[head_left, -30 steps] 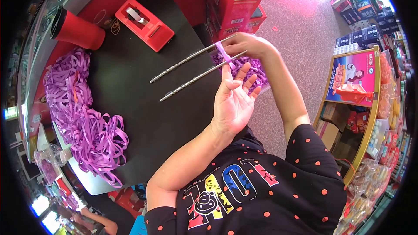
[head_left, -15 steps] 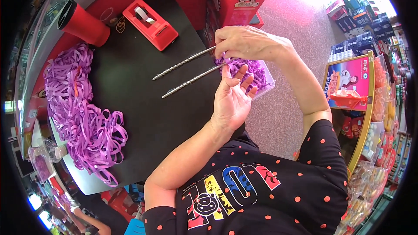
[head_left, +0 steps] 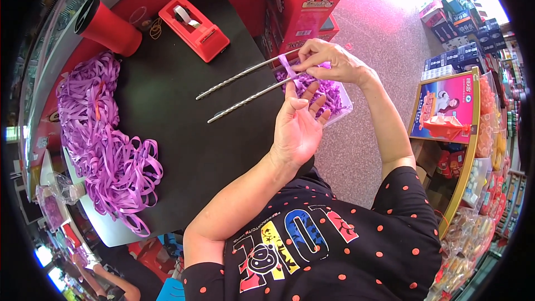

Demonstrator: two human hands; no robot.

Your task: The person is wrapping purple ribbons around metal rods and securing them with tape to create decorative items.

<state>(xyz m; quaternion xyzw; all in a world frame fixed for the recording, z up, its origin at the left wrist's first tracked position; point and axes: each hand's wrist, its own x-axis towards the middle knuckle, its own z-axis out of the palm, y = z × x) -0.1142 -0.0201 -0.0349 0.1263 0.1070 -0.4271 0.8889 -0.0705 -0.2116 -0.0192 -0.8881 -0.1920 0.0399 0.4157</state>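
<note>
Two slim metal rods with spiral-grooved ends, like long drill bits (head_left: 241, 77), extend side by side over the black table. A purple ribbon (head_left: 288, 67) spans both rods near their right ends. My right hand (head_left: 332, 62) pinches the ribbon there. My left hand (head_left: 301, 125) is palm up with fingers spread, its index fingertip at the nearer rod and ribbon. Behind the fingers, a clear plastic box (head_left: 346, 103) holds many small purple ribbon pieces (head_left: 329, 96). A large heap of purple ribbon (head_left: 103, 134) lies on the table's left side.
On the black table (head_left: 184, 161) stand a red tape dispenser (head_left: 209, 44) and a red tumbler (head_left: 114, 30), with rubber bands (head_left: 155, 29) between them. Red cartons (head_left: 304, 5) rise beyond the table. A gold-framed display case (head_left: 473, 111) and packaged goods line the right side.
My right hand has shifted right and slightly down, away from the farther rod. Ribbon now shows across both rods. My left hand has barely moved.
</note>
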